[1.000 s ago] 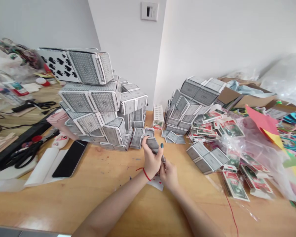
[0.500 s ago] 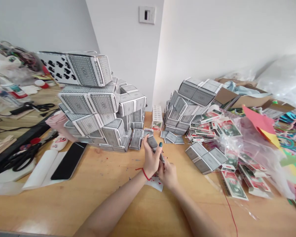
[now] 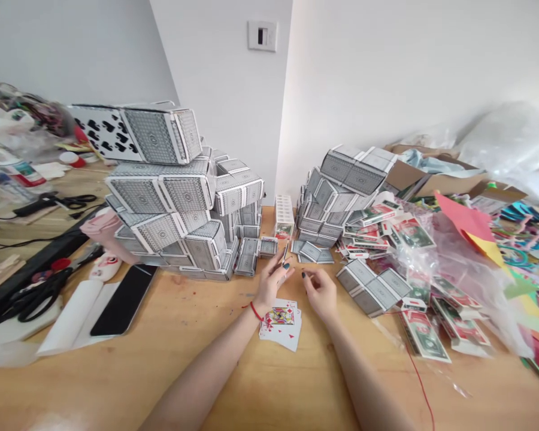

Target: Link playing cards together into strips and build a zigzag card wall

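My left hand (image 3: 269,284), with a red string around its wrist, pinches a thin playing card (image 3: 286,252) seen almost edge-on. My right hand (image 3: 321,293) hovers a little to the right with its fingers apart, holding nothing. Below both hands, a small fanned pile of playing cards (image 3: 281,321) lies face up, a jack on top. Just beyond my fingers are small card-box pieces (image 3: 268,246) and a low group of flat grey-patterned card boxes (image 3: 312,252). Behind them rises a large stacked structure of grey-backed card boxes (image 3: 170,191).
A second grey card-box stack (image 3: 341,191) stands right of centre, beside dollar-printed card boxes (image 3: 424,335) and a plastic bag (image 3: 449,263). A black phone (image 3: 123,299) and scissors (image 3: 31,299) lie on the wooden table (image 3: 94,383) at left. A cardboard box (image 3: 440,179) sits back right.
My hands have come apart, with the right hand moving right and letting go. The left hand now pinches a thin card upright. The face-up card pile is more exposed.
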`<state>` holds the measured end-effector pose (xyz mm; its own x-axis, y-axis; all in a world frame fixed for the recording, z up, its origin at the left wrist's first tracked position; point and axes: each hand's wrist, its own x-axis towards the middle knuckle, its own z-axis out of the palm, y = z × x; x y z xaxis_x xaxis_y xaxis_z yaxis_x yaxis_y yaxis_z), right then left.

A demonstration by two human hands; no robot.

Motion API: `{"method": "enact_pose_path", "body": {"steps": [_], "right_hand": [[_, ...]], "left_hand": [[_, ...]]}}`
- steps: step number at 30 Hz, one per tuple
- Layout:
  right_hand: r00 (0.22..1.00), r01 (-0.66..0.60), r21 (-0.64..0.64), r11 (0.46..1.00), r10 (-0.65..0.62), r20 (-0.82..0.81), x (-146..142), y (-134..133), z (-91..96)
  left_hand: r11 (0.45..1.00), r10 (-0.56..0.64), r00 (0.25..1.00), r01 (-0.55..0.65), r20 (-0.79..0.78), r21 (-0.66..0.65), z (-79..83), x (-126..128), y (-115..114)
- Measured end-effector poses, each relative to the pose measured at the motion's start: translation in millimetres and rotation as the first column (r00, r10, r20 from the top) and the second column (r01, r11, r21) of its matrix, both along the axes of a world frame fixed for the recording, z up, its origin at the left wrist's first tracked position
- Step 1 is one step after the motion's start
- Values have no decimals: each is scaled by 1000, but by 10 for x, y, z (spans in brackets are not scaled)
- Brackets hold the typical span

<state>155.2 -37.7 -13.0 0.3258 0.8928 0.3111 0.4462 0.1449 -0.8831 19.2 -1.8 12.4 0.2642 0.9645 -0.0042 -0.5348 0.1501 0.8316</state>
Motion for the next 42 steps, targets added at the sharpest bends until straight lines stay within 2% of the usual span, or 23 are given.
{"method": "enact_pose_path", "body": {"steps": [2,4,6,9,13,17,20,24,29,32,37,39,42], "right_hand": [[985,173,28,985,-173,-1,93,117,-89],[959,274,53,960,-277,59,167,233,-142],[944,294,60,954,-300,140,209,337,-155],[915,322,-14,946,-308,263,218,458,-137],[899,377,-113,919,-334,283,214,516,-134],[961,275,-76,959,-270,61,253,442,-183],[977,157,-32,987,-160,-138,276,344,-229],[969,93,4,996,-89,-231,268,242,-243],[939,70,31,997,-56,-339,243,208,-189],[884,37,67,997,-1,-467,202,188,-138],[709,-64,67,996,92,-699,11,120,-23],[663,-139,33,990,118,-739,-84,96,8],[603,-271,8,963,176,-778,-198,75,11]], "left_hand": [[996,-77,992,80,96,-36,-21,-18,2],[986,-133,976,148,175,-77,-25,-39,0],[966,-191,950,226,248,-121,-19,-69,2],[926,-270,897,341,350,-160,-8,-121,13],[890,-315,838,424,446,-168,-18,-164,25],[882,-290,845,419,448,-218,-57,-157,38],[913,-211,895,324,393,-249,-96,-126,46],[948,-102,947,185,304,-259,-146,-83,53],[954,-22,961,102,275,-282,-191,-92,110],[953,-17,963,97,269,-288,-202,-117,149],[951,-55,962,132,268,-279,-211,-105,165],[947,-68,968,138,240,-290,-222,-86,166],[945,-29,987,79,159,-316,-232,-58,165]]}}
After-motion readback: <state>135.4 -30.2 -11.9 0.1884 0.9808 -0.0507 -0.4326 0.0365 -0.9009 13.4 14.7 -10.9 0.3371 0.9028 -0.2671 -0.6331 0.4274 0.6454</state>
